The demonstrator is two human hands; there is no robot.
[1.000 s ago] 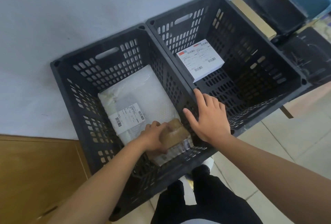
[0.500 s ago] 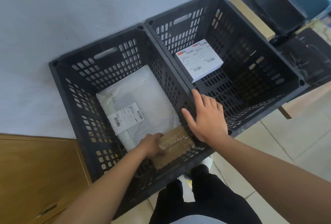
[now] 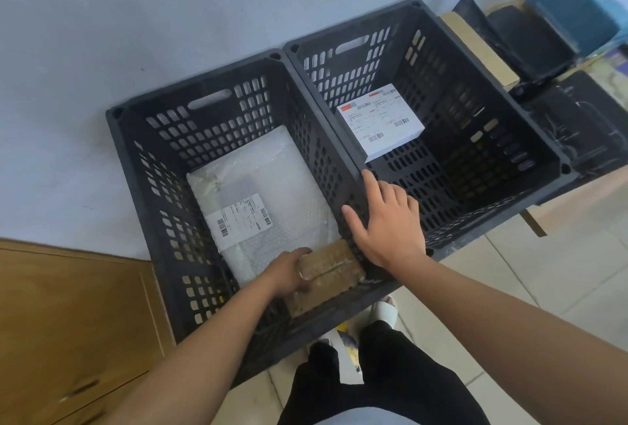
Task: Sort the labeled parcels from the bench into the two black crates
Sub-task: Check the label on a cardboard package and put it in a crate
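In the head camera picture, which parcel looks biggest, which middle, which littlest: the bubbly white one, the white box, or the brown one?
1. The bubbly white parcel: biggest by far.
2. The white box.
3. The brown parcel, though the left hand covers part of it, so second and third are close.

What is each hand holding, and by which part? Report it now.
The left hand grips the brown box by its left end, low inside the left crate. The right hand holds nothing; it rests open on that crate's right rim.
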